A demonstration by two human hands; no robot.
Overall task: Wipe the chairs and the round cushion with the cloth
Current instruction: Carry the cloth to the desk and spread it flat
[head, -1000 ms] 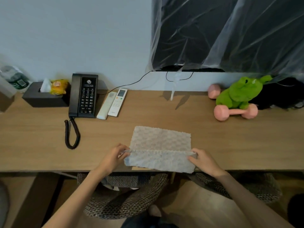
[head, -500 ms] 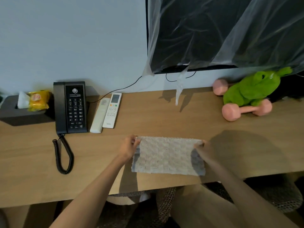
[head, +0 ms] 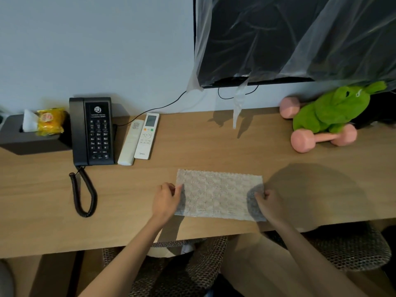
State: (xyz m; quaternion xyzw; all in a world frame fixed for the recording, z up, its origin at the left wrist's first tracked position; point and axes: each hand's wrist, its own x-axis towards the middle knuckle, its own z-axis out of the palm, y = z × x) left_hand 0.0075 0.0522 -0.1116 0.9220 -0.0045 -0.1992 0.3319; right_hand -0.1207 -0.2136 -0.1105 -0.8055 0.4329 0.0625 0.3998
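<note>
Cloth (head: 216, 195), soft and light, should handle limply; left hand (head: 166, 199) pinches its 9 o'clock edge, right hand (head: 271, 203) its 3 o'clock edge.

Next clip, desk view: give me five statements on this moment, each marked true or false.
1. The cloth lies flat on the desk. True.
2. The left hand holds the telephone. False: it holds the cloth's left edge.
3. The green plush toy rests on a pink dumbbell. True.
4. The two remotes lie left of the telephone. False: they lie right of it.
5. The right hand holds the cloth's right edge. True.
</note>
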